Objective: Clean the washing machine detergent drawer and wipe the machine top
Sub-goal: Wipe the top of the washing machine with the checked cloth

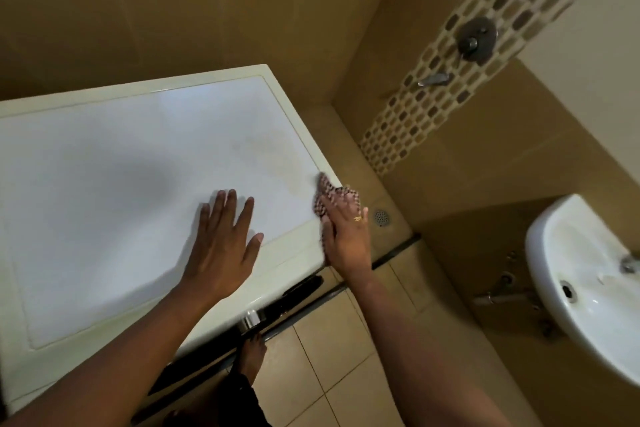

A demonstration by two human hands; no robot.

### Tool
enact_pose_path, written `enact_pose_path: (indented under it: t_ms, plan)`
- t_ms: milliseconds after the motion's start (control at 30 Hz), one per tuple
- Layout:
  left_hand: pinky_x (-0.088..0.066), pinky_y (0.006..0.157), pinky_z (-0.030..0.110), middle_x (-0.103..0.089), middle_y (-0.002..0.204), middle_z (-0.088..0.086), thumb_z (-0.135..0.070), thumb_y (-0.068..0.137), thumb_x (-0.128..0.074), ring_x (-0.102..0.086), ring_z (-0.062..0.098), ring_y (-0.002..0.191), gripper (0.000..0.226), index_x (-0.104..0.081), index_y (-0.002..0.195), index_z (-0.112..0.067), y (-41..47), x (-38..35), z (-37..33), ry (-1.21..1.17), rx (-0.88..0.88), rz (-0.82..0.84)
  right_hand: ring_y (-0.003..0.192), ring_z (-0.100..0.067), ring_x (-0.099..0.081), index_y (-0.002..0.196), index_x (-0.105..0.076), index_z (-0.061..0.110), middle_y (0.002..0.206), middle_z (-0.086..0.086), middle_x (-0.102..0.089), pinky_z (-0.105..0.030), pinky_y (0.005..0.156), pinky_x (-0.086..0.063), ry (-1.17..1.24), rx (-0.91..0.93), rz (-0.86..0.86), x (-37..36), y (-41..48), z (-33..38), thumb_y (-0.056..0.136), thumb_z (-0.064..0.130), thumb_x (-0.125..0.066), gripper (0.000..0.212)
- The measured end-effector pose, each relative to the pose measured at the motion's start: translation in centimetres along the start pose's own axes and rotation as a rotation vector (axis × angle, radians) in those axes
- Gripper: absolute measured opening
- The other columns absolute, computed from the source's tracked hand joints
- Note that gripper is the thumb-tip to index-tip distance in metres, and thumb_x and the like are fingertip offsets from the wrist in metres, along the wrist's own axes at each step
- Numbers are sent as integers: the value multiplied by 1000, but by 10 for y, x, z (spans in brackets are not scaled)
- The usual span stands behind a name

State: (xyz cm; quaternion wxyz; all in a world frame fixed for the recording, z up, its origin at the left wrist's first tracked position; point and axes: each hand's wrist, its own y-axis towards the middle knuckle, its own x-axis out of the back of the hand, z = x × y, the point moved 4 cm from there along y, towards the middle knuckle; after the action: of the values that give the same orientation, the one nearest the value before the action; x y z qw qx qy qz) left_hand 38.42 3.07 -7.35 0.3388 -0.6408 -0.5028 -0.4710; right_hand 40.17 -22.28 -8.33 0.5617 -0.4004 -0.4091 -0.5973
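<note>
The white machine top [104, 166] stretches bare leftward of the left hand [223, 239], whose grip is apart, fingers flat near its front edge. At its right edge the right hand [348, 236] presses a checked cloth [325, 189], grip flat. Beyond that edge: tiled floor [346, 340], then a sink [561, 288].
</note>
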Motion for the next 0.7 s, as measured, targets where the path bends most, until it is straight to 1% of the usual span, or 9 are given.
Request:
enact_pose_path:
  t_ms: [67, 100, 200, 267, 400, 500, 533, 600, 700]
  plan:
    - [-25, 123, 60, -34, 160, 31, -42, 104, -33, -27, 47, 151, 63, -44, 153, -5, 20, 0, -2, 36, 15, 23, 159, -23, -15, 156, -41, 32, 168, 6, -29, -53, 128, -9, -12, -74, -8, -6, 17, 4, 108, 37, -33, 49]
    - [-26, 123, 59, -35, 159, 31, -39, 105, -37, -29, 47, 151, 58, -47, 152, -7, 30, 0, 1, 41, 43, 31, 159, -24, -14, 158, -38, 32, 169, 5, -26, -51, 129, -9, -7, -35, 24, -13, 17, 15, 108, 38, -31, 50]
    - [-28, 121, 58, -34, 159, 31, -33, 101, -53, -29, 47, 150, 54, -51, 151, -13, 55, 1, 15, 51, 118, 55, 160, -20, -10, 160, -32, 34, 170, 6, -22, -46, 130, -7, -3, 354, 169, -17, -14, 46, 110, 34, -35, 50]
    - [-30, 118, 61, -34, 159, 31, -32, 99, -58, -30, 49, 149, 54, -52, 150, -16, 64, 3, 27, 67, 145, 79, 160, -16, -5, 160, -31, 35, 170, 9, -20, -49, 130, -3, -34, 474, 203, -13, -8, 33, 111, 33, -37, 50]
    - [-41, 108, 62, -41, 154, 31, -30, 96, -62, -39, 49, 142, 50, -58, 145, -19, 74, 12, 51, 101, 225, 84, 160, -15, -7, 158, -37, 33, 169, 11, -26, -53, 127, -12, -54, 193, 57, -15, 68, 22, 110, 32, -36, 48]
    - [-46, 99, 60, -44, 149, 30, -26, 96, -61, -44, 48, 135, 49, -58, 144, -19, 85, 21, 63, 127, 273, 88, 160, -18, -8, 158, -36, 32, 169, 8, -26, -54, 126, -11, 13, 128, 35, -36, 113, 63, 109, 33, -33, 50]
    - [-47, 96, 59, -45, 148, 31, -23, 95, -62, -45, 49, 132, 49, -59, 144, -19, 91, 24, 65, 133, 281, 84, 160, -19, -6, 160, -33, 32, 170, 7, -22, -53, 127, -10, 39, 160, 48, -42, 119, 80, 108, 32, -33, 51]
    - [-47, 93, 59, -46, 147, 32, -16, 92, -65, -47, 49, 129, 51, -60, 142, -19, 104, 30, 71, 144, 288, 69, 160, -18, 0, 162, -28, 32, 172, 6, -17, -50, 129, -5, 36, 340, 126, -50, 115, 104, 108, 29, -36, 54]
    - [-45, 97, 60, -45, 150, 31, -11, 88, -66, -44, 49, 133, 56, -60, 143, -21, 124, 34, 84, 140, 288, 91, 160, -13, -3, 161, -30, 33, 171, 10, -18, -50, 129, -5, -45, 605, 190, -44, 113, 91, 110, 30, -38, 52]
